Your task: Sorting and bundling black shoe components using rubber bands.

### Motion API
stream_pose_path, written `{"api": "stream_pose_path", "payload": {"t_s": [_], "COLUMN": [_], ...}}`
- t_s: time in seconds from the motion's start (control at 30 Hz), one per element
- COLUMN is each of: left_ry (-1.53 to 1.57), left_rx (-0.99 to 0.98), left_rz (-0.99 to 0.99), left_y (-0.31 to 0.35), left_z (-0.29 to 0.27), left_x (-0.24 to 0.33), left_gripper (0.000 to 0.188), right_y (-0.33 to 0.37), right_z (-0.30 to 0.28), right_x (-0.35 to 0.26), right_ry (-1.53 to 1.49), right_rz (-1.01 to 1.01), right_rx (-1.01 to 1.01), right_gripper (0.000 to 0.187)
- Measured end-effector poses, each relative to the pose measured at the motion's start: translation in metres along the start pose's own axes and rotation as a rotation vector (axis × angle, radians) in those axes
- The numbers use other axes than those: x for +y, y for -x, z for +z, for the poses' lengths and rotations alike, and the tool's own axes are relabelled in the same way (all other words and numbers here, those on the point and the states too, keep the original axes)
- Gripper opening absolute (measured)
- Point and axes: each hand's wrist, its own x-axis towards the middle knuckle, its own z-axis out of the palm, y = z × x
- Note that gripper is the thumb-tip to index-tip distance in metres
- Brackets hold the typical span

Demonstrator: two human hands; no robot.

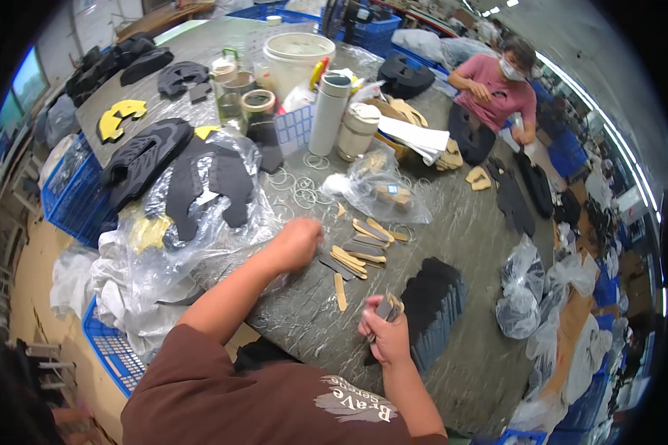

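Note:
My right hand [387,332], near the table's front edge, is closed around a small bundle of grey and tan strips [388,306]. My left hand [298,243] hovers or rests beside scattered pale rubber bands [304,191]. Its fingers are curled in, and whatever they hold, if anything, is hidden. Between the hands lies a loose pile of short grey and tan strips [356,252], with one tan strip [340,291] apart from it. Right of the pile, a row of black and blue-grey pieces [434,311] lies close together, partly behind my right hand.
Black cut pieces [211,182] on clear plastic lie at left. A white bucket [298,55], a tall tumbler [329,111] and jars [258,111] stand behind. A plastic bag [386,189] lies past the strips. A masked person in pink [501,96] works at far right. Blue crates [78,189] flank the table.

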Motion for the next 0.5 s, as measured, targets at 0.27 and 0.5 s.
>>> {"api": "stream_pose_path", "payload": {"t_s": [0.27, 0.5], "left_ry": [0.958, 1.494], "left_rx": [-0.571, -0.535], "left_rz": [-0.185, -0.186], "left_y": [0.022, 0.019], "left_z": [-0.016, -0.021], "left_x": [0.087, 0.091], "left_gripper": [0.005, 0.019], "right_y": [-0.008, -0.001], "right_z": [0.004, 0.012], "right_x": [-0.008, -0.022], "right_ry": [0.114, 1.221], "right_rz": [0.008, -0.216], "right_rx": [-0.028, -0.036], "right_gripper": [0.066, 0.056]}}
